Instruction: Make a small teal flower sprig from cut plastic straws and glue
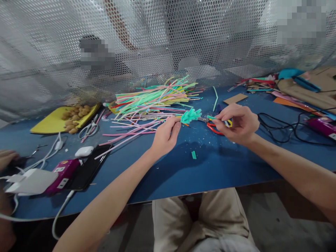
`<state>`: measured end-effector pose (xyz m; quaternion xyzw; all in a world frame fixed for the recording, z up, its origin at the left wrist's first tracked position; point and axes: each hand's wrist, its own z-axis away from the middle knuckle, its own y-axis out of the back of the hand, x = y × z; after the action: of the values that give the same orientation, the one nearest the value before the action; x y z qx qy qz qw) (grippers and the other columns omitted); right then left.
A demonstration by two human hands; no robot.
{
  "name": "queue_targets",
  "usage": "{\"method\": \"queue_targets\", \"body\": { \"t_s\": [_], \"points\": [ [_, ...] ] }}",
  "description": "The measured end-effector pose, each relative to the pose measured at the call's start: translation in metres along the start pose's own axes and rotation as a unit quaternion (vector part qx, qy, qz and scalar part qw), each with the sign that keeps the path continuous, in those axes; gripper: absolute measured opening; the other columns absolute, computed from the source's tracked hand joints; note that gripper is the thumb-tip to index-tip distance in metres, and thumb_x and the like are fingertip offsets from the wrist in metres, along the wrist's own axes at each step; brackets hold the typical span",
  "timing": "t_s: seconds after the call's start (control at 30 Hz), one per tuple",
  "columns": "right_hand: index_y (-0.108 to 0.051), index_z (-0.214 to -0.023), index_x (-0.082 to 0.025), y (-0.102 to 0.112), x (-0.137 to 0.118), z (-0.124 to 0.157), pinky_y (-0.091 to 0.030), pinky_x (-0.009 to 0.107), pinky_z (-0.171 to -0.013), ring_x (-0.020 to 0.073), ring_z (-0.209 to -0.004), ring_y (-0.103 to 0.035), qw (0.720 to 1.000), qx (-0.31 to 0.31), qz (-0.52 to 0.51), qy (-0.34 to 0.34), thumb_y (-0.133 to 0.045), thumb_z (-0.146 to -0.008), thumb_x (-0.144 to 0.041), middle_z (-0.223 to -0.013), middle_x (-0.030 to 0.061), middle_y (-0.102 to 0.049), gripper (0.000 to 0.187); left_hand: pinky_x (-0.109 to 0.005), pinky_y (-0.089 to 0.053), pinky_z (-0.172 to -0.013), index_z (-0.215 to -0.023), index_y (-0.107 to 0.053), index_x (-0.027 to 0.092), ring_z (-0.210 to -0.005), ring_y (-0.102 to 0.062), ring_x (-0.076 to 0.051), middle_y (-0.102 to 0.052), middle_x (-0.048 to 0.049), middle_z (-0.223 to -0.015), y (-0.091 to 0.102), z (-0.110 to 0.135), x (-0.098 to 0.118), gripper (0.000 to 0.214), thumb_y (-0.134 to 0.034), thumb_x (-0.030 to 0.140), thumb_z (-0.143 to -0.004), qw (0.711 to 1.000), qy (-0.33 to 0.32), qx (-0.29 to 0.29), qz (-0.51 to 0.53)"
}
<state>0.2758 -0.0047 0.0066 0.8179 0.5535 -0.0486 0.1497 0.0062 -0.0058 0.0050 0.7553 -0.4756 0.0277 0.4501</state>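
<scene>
My left hand (166, 135) is closed on the stem of a turquoise-green sprig of pipe cleaner (191, 116), whose leafy tufts point to the right. Between the thumb and fingers of my right hand (235, 124) is a short green pipe cleaner piece (211, 117), its tip a little apart from the sprig. Scissors (214, 129) with red and yellow handles lie on the table, partly hidden behind my right hand. Nearer to me, a small green offcut (193, 155) rests on the blue tabletop (168, 178).
Behind my left hand lies a heap of coloured pipe cleaners (154, 98). To the left are a phone (90, 168), white cables, a purple power block (63, 175) and brown lumps on a yellow sheet (49, 120). A black cable (278, 134) curls at right. Perforated metal (147, 31) borders the back.
</scene>
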Motion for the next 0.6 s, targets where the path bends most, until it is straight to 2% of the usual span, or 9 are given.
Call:
{"method": "queue_targets", "body": {
  "t_s": [0.13, 0.23, 0.33, 0.47, 0.6],
  "points": [
    [-0.058, -0.091, -0.033, -0.002, -0.001, -0.001, -0.056, 0.043, -0.060, 0.0227, -0.067, -0.069, 1.000, 0.022, -0.012, 0.012, -0.078, -0.083, -0.023, -0.076, -0.0008, -0.071, 0.023, -0.030, -0.045, -0.082, -0.116, -0.066, 0.019, -0.085, -0.059, -0.019, -0.066, -0.0066, -0.090, 0.002, -0.001, -0.002, 0.039, -0.034, 0.039, -0.109, 0.998, -0.051, -0.006, -0.037],
    [-0.059, -0.096, -0.032, -0.005, 0.001, -0.003, -0.053, 0.040, -0.058, 0.0209, -0.066, -0.066, 0.996, 0.062, -0.033, 0.048, -0.078, -0.080, -0.018, -0.075, -0.0016, -0.067, 0.029, -0.029, -0.045, -0.080, -0.115, -0.069, 0.019, -0.085, -0.060, -0.018, -0.067, -0.0068, -0.091, 0.003, -0.001, -0.004, 0.039, -0.036, 0.038, -0.108, 0.996, -0.074, 0.001, -0.058],
    [-0.058, -0.102, -0.033, -0.005, 0.005, -0.005, -0.052, 0.039, -0.059, 0.0208, -0.067, -0.065, 0.996, 0.067, -0.041, 0.046, -0.076, -0.083, -0.018, -0.077, -0.0019, -0.066, 0.029, -0.029, -0.044, -0.077, -0.115, -0.071, 0.021, -0.082, -0.058, -0.017, -0.066, -0.0063, -0.091, 0.003, -0.001, -0.007, 0.036, -0.039, 0.037, -0.108, 0.990, -0.105, -0.006, -0.092],
    [-0.060, -0.103, -0.035, 0.004, 0.011, -0.007, -0.055, 0.041, -0.068, 0.0216, -0.075, -0.068, 0.999, 0.014, -0.023, 0.037, -0.070, -0.090, -0.018, -0.084, -0.0017, -0.071, 0.024, -0.032, -0.037, -0.075, -0.114, -0.074, 0.025, -0.079, -0.053, -0.018, -0.063, -0.0045, -0.084, 0.006, -0.003, -0.012, 0.030, -0.047, 0.033, -0.106, 0.967, -0.189, 0.007, -0.172],
    [-0.065, -0.105, -0.034, 0.017, 0.017, -0.008, -0.057, 0.040, -0.074, 0.0212, -0.081, -0.068, 0.997, -0.076, 0.009, 0.035, -0.071, -0.088, -0.018, -0.088, -0.0023, -0.074, 0.024, -0.034, -0.033, -0.075, -0.115, -0.075, 0.029, -0.078, -0.051, -0.018, -0.063, -0.0029, -0.078, 0.011, -0.005, -0.018, 0.022, -0.056, 0.030, -0.103, 0.941, -0.249, 0.048, -0.225]
  ]
}}
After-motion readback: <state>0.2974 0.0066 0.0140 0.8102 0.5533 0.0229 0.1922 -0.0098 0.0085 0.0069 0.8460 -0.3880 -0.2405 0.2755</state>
